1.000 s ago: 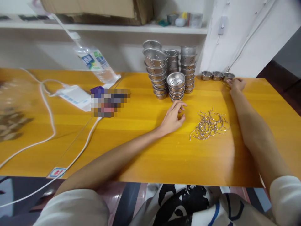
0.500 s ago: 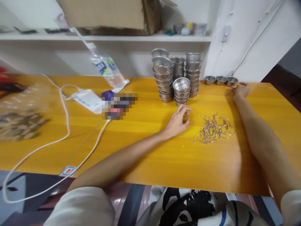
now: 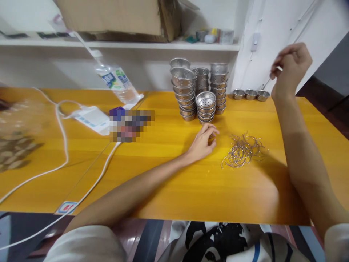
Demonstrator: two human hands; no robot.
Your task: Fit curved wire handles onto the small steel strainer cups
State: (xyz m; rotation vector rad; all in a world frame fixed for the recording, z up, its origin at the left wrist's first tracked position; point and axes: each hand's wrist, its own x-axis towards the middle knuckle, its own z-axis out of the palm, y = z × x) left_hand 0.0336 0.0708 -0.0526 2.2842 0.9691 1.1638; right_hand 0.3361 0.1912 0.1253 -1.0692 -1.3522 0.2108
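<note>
My left hand [image 3: 202,142] rests on the table with loosely curled fingers apart and nothing in them. Just behind it stand stacks of perforated metal cups [image 3: 185,78], with a shorter stack [image 3: 206,100] nearest to the fingers. To its right lies a tangled heap of thin curved metal wires [image 3: 242,151]. My right hand [image 3: 290,71] is raised above the table's back right, in front of the wall. Its fingers are bent together, and whatever they may hold is too small to make out. Below and left of it, three small metal cups [image 3: 251,95] stand in a row.
On the left are a leaning plastic bottle [image 3: 117,82], a white power strip [image 3: 92,118] with a looping white cable [image 3: 65,145], and a bag of roundish brown pieces [image 3: 15,151]. A cardboard box [image 3: 114,18] sits on the shelf [image 3: 136,44] behind the table [image 3: 169,203].
My right hand has risen from beside the row of small cups to well above the table. My left hand stays in place. The view has shifted slightly to the right.
</note>
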